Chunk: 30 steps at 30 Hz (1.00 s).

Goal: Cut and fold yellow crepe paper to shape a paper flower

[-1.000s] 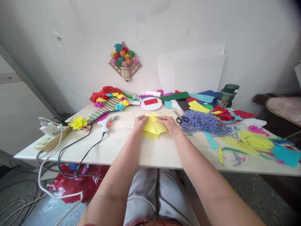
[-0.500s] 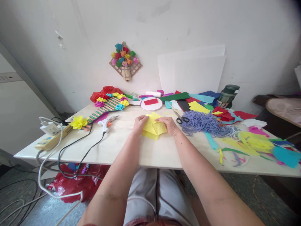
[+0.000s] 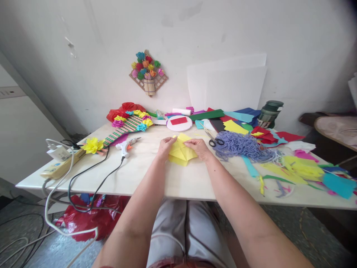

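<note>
Cluttered white table, both hands, left hand and right hand, pinching folded yellow paper

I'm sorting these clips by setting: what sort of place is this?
Probably a home craft corner: a table strewn with coloured paper sheets, a glue gun, scissors, and a paper-flower decoration on the wall.
</note>
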Available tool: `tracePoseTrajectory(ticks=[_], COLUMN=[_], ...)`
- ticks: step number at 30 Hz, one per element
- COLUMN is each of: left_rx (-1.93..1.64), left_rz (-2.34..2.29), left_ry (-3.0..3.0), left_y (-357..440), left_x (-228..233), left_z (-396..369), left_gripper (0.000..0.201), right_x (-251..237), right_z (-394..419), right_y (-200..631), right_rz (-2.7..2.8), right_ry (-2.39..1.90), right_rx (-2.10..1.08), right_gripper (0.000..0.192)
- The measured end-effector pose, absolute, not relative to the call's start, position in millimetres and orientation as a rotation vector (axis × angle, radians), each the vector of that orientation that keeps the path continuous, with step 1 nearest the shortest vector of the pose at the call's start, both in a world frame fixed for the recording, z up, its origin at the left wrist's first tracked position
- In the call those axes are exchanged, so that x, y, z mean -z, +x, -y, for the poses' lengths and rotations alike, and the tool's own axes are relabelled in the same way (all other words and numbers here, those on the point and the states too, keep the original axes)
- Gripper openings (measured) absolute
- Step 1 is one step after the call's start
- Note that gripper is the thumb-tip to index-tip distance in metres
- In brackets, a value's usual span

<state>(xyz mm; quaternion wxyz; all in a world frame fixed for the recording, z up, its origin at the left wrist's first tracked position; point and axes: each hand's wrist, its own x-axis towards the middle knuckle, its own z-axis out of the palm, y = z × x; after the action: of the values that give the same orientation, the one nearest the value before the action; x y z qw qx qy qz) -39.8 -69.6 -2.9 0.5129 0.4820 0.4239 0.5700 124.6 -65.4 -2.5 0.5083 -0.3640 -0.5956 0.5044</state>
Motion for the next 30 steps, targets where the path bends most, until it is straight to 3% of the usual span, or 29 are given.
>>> tracePoseTrajectory(ticks=[10,16,23,30], left_rx=[-1.389,-1.398,-1.342,-1.285], left_rz=[-1.043,-1.034,-1.009,-0.997], left_ry=[1.174,1.212,1.357,1.419], left_y=[-39.4,-37.8,-35.4,-33.1], left_x=[2.2,2.1,-0.8,-1.4], left_z=[69.8,69.7,74.3,77.3], left_gripper=[0.03,0.032,0.032,0.033], right_x=[0.5,-2.5,0.9,1.5], right_z=[66.5,70.4,69.6,68.9], right_y=[123.9,122.3,123.9,125.4], right_rz=[1.48,1.405,1.377,1.426], right_ry=[-0.953,-0.815,-0.825,-0.889], right_rx=[-1.163,-1.351,-1.457,-1.347], right_gripper=[0.025,0.047,0.03,0.03])
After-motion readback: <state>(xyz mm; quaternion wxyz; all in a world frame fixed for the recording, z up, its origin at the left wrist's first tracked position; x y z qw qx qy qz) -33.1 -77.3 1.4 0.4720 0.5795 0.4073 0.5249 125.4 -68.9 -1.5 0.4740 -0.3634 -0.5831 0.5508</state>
